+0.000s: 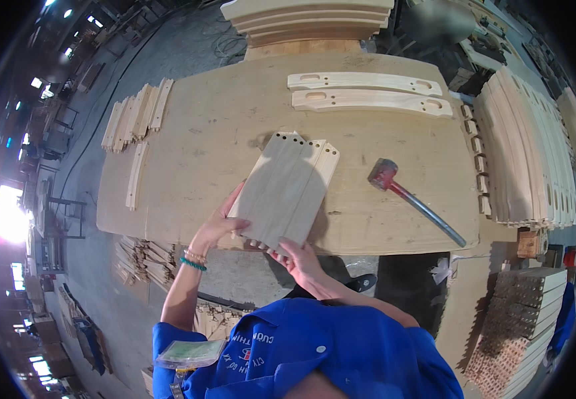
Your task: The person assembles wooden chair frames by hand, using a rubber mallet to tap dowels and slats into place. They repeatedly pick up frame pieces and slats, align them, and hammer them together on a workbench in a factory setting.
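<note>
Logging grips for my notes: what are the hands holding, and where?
Both hands hold a stack of flat wooden slats by its near end: left hand at the left corner, right hand underneath.

A person in a blue shirt holds a stack of flat wooden slats (286, 189) over a wooden worktable (201, 153). The left hand (216, 227) grips the stack's near left edge; the right hand (299, 256) supports it from beneath at the near end. The slats have small holes along their far ends. A red-headed mallet (413, 198) lies on the table to the right. Two long slotted wooden pieces (367, 92) rest at the far side, and short sticks (135, 114) lie at the left.
</note>
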`<state>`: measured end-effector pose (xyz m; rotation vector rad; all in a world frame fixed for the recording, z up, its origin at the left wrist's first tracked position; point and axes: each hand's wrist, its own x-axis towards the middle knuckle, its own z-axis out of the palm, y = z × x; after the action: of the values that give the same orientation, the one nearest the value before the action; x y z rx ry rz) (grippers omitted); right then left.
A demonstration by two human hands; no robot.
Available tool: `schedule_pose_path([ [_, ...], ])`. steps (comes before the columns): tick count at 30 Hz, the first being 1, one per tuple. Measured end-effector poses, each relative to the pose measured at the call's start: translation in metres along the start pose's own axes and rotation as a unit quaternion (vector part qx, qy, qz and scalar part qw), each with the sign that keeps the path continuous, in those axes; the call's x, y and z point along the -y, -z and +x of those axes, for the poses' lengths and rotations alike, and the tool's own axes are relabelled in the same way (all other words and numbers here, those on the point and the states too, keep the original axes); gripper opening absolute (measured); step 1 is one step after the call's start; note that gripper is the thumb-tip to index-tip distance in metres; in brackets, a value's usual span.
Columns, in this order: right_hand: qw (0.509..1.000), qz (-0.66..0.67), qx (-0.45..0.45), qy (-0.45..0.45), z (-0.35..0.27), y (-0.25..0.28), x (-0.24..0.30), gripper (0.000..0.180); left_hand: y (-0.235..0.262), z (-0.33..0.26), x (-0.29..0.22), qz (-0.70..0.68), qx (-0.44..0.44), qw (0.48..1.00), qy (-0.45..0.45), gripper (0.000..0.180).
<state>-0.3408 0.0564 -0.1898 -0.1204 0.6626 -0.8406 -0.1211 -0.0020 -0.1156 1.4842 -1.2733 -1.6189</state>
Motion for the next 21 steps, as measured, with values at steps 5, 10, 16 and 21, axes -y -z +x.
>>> schedule_pose_path([
  [5,0.972,-0.064,0.050,-0.218,0.049,-0.039,-0.039,0.055,0.100,0.031,0.012,0.034,0.086,0.994,0.057,0.082],
  [10,0.879,-0.323,0.140,-0.321,0.047,-0.033,0.013,0.055,0.124,0.069,-0.013,0.452,0.035,0.885,0.107,0.059],
  [16,0.924,-0.357,0.031,-0.136,0.064,-0.025,0.028,0.032,0.092,0.128,0.017,0.508,-0.086,0.852,-0.088,0.051],
  [21,0.961,-0.183,0.165,-0.127,0.141,-0.064,-0.019,0.004,0.096,0.173,0.016,0.621,-0.040,0.777,-0.097,0.044],
])
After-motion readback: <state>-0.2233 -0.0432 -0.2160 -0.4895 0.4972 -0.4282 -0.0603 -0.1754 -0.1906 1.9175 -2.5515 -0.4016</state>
